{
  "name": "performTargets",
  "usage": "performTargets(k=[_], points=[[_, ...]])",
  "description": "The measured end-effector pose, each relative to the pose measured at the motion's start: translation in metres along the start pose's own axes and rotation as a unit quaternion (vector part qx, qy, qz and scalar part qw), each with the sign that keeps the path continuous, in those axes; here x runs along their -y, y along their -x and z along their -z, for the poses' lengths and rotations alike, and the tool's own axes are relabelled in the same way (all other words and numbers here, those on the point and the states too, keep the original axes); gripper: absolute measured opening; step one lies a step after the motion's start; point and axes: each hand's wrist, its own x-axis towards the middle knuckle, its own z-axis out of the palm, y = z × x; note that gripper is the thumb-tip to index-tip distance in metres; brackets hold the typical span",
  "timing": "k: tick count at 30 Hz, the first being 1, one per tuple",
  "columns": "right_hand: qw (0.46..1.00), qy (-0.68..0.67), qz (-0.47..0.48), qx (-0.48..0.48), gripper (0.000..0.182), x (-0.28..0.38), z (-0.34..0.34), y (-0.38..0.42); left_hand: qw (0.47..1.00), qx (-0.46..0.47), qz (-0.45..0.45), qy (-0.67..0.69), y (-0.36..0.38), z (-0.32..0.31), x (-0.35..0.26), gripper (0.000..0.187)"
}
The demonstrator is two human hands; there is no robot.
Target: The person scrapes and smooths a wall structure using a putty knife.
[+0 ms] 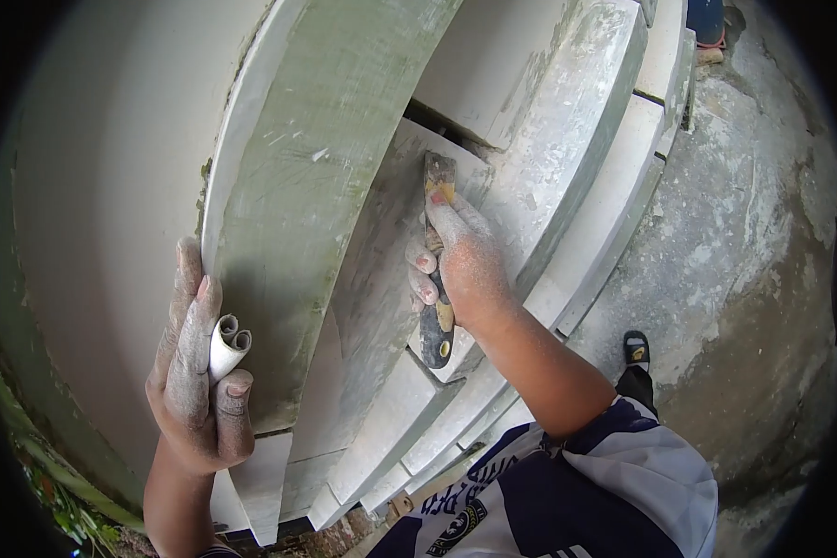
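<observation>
Dust coats my left hand (191,381), whose fingers lie along the pale edge of a curved band (321,153) with a greenish, scuffed face. A rolled piece of white sheet (228,352), curled into two tubes at its end, is held between its thumb and fingers. My right hand (470,265), also dusty, grips a putty knife (437,335) by its black and yellow handle. The knife's short, stained blade points away from me, over a grey panel (391,232) with a dark gap beyond it.
Stepped white ledges (581,223) curve along the right of the panel. A smooth pale wall (112,167) fills the left. Below lies a stained concrete floor (716,232), where a foot in a black sandal (636,349) stands. Green plants (65,502) show at the lower left.
</observation>
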Motion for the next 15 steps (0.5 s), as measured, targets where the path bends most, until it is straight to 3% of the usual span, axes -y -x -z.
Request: performTargets(k=[4, 8, 13, 15], points=[[0.999, 0.006, -0.037, 0.036, 0.021, -0.026, -0.005, 0.012, 1.0, -0.01, 0.001, 0.015, 0.005, 0.0, 0.007, 0.057], [0.998, -0.049, -0.013, -0.025, 0.02, 0.006, -0.008, 0.004, 0.999, 0.002, -0.02, 0.025, 0.006, -0.001, 0.009, 0.055], [0.998, 0.05, -0.023, 0.016, 0.021, -0.017, -0.005, 0.013, 0.999, 0.005, -0.016, 0.03, 0.004, 0.0, 0.009, 0.056], [1.0, 0.016, 0.001, -0.004, 0.02, -0.001, -0.008, 0.003, 0.999, 0.008, -0.013, 0.032, 0.005, 0.0, 0.008, 0.056]])
